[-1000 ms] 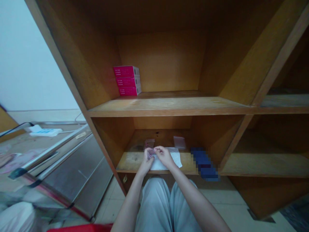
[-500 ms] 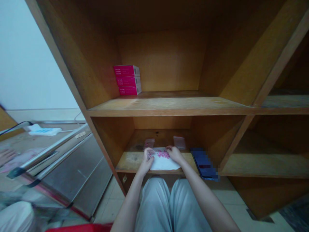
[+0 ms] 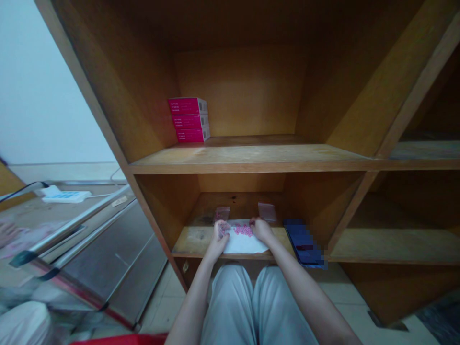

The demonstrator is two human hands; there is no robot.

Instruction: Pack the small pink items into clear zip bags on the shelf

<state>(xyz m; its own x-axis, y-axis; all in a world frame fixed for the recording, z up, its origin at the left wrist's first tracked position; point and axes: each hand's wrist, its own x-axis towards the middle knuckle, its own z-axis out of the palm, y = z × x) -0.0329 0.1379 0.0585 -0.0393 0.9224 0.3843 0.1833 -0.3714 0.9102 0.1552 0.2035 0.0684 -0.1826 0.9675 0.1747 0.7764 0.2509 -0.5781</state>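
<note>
A white sheet of paper (image 3: 243, 243) lies on the lower wooden shelf (image 3: 194, 242) with a small heap of pink beads (image 3: 244, 229) on it. My left hand (image 3: 219, 234) rests at the paper's left edge, fingers curled around a small clear bag with pink contents. My right hand (image 3: 261, 229) sits at the heap's right side, fingertips pinched down at the beads. Two small clear plastic bags, one on the left (image 3: 222, 213) and one on the right (image 3: 267, 211), lie just behind the paper.
A dark blue flat object (image 3: 304, 242) lies right of the paper on the same shelf. Three pink boxes (image 3: 189, 119) are stacked on the upper shelf. A white power strip (image 3: 63, 195) and metal rails lie on the floor at left. My knees are below the shelf.
My right hand moved away from my left hand to the right, uncovering the heap of pink beads on the paper. In the last half second both hands stayed almost still.
</note>
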